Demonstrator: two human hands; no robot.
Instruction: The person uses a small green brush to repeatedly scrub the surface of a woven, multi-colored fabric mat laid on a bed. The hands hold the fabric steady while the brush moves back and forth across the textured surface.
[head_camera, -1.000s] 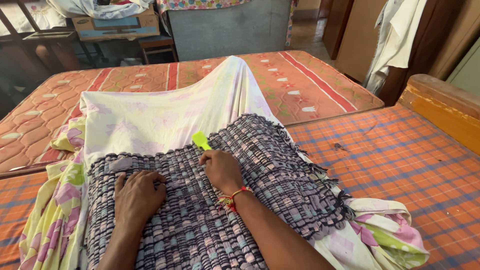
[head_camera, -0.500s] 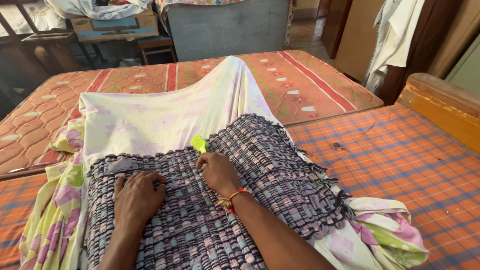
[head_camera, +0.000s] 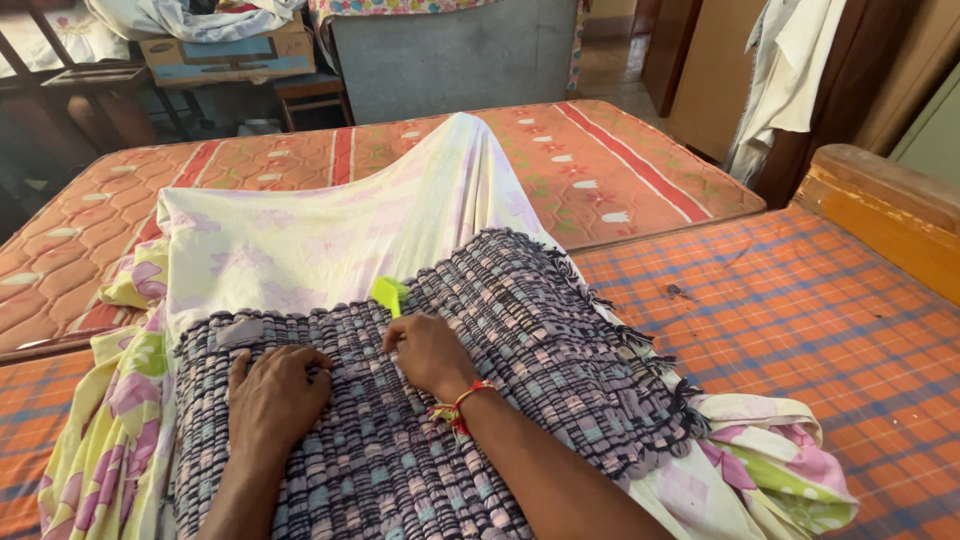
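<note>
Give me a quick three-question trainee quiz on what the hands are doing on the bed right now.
1. True or false: the left hand lies flat on the woven mat.
2. What colour is the tool in the right hand?
3. The mat lies on: A) a pale floral sheet B) bare floor C) a cardboard box

Key: 1 true; 2 bright yellow-green; 3 A

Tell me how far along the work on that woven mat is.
Done: the woven mat already lies spread over the flowered sheet on the bed. In hand: the left hand presses it flat while the right hand holds a green tool at its far edge. Left: most of that edge; the pictures show no clear trace of finished work.
</note>
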